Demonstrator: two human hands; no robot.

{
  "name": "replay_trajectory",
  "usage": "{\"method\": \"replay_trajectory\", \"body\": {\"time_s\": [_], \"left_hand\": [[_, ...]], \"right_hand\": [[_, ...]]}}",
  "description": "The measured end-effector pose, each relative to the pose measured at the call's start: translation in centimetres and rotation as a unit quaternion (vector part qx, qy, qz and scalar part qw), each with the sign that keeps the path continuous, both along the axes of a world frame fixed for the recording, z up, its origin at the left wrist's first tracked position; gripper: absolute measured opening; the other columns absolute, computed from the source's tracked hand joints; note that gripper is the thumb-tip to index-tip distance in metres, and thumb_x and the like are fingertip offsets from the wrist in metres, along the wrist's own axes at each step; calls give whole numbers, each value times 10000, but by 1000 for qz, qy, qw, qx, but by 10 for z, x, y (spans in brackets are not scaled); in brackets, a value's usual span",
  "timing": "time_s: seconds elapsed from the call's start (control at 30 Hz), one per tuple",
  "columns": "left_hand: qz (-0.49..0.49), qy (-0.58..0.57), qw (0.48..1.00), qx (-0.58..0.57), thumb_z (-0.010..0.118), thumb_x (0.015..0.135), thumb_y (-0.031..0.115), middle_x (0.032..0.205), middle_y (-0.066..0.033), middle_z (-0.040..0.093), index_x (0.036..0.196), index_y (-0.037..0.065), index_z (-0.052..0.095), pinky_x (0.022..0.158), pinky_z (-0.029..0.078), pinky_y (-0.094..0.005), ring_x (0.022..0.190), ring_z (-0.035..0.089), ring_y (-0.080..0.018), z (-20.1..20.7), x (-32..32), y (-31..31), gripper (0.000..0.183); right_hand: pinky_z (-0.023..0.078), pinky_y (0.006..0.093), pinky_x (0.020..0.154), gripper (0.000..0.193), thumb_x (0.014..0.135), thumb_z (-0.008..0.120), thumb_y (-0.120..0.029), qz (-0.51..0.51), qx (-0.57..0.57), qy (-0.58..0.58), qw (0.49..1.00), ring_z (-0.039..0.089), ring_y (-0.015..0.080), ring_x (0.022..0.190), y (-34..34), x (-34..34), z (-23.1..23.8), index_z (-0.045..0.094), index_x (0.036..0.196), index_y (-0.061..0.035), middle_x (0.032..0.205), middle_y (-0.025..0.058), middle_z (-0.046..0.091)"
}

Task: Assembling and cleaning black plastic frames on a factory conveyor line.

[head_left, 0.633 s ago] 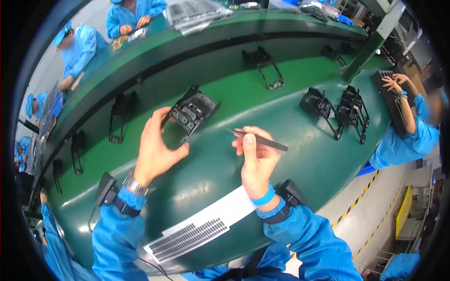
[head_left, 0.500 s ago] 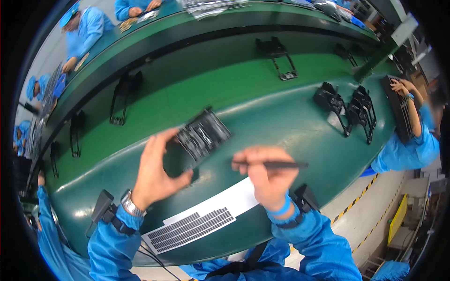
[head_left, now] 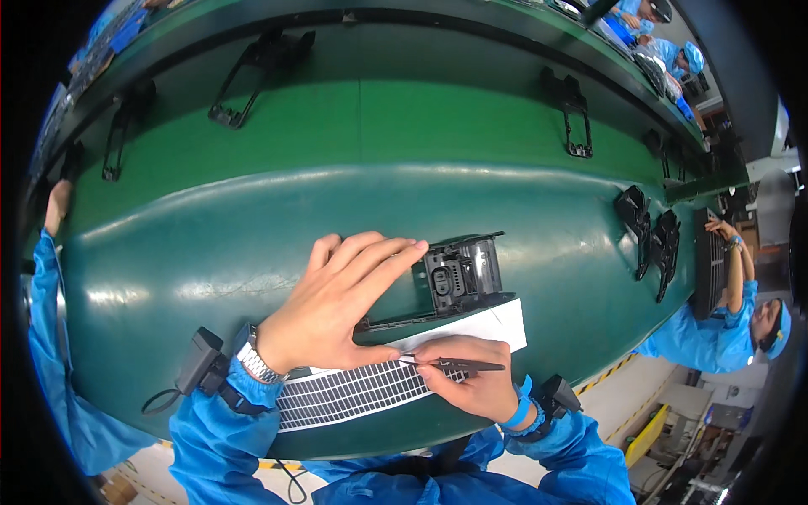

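My right hand [head_left: 475, 379] pinches black tweezers [head_left: 471, 365], their tips down at the upper edge of a white sheet of small black labels [head_left: 353, 402]. My left hand [head_left: 332, 299] lies with fingers stretched out over a black plastic frame [head_left: 463, 282]. Its fingertips touch the frame's far edge, and its thumb rests on the label sheet beside the tweezer tips. Part of the frame is hidden under this hand. The frame lies on the bench just beyond the sheet, with a socket-like block and a curved end showing. Whether a label is between the tips is too small to tell.
Two black plastic frames [head_left: 648, 240] lie at the right of the green bench [head_left: 252, 210]. Several more frames stand on the green strip beyond, one of them a frame [head_left: 576, 118] at far right. Co-workers in blue sit at both sides; one handles a black slatted part [head_left: 711, 261].
The view has turned. My left hand has come down over the black frame, which has been turned and lies nearer the sheet. My right hand has brought the tweezers to the labels.
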State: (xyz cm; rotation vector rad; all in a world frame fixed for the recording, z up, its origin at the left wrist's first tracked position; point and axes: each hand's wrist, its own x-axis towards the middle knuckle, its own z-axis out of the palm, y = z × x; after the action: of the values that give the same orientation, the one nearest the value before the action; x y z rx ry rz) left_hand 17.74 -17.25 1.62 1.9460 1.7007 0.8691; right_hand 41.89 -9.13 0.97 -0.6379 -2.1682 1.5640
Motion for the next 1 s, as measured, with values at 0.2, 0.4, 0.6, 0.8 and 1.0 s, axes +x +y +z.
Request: {"method": "replay_trajectory", "body": {"time_s": [0.2, 0.4, 0.6, 0.8, 1.0], "left_hand": [[-7, 0, 1000, 7, 927, 560, 333, 1506, -114, 498, 1577, 85, 422, 1027, 311, -459, 1343, 467, -306, -6, -1, 1, 1163], [-2, -18, 1000, 19, 925, 564, 288, 1490, -112, 504, 1575, 89, 424, 1032, 309, -457, 1341, 465, -302, -11, -1, 1, 1146], [1, -23, 1000, 14, 926, 559, 273, 1493, -108, 503, 1571, 86, 428, 1038, 309, -462, 1341, 463, -304, -12, 0, 2, 1143], [-1, -26, 1000, 7, 939, 538, 270, 1497, -114, 498, 1574, 88, 423, 1036, 306, -470, 1344, 460, -308, -13, 0, 2, 1172], [1, -20, 1000, 2, 946, 542, 272, 1498, -115, 497, 1583, 95, 411, 1042, 301, -466, 1358, 451, -302, -12, 1, 2, 1184]], "right_hand": [[615, 333, 774, 215, 805, 844, -34, 14, 33, -49, 998, 772, 254, 866, 3, 0, 2, 780, 1009, -12, 949, 121, 784], [615, 358, 817, 218, 795, 848, -18, 20, 47, -66, 997, 769, 282, 905, 3, 0, 3, 780, 1002, 1, 955, 122, 784], [617, 372, 836, 226, 789, 848, 2, 23, 43, -61, 997, 768, 296, 922, 4, -1, 3, 774, 1003, 3, 963, 125, 786], [617, 373, 833, 213, 791, 845, 5, 22, 47, -57, 997, 769, 296, 917, 3, -1, 1, 771, 991, 2, 957, 123, 786], [617, 369, 823, 204, 780, 843, 10, 36, 59, -53, 996, 766, 297, 895, 4, -2, 2, 773, 971, 1, 941, 122, 782]]}}
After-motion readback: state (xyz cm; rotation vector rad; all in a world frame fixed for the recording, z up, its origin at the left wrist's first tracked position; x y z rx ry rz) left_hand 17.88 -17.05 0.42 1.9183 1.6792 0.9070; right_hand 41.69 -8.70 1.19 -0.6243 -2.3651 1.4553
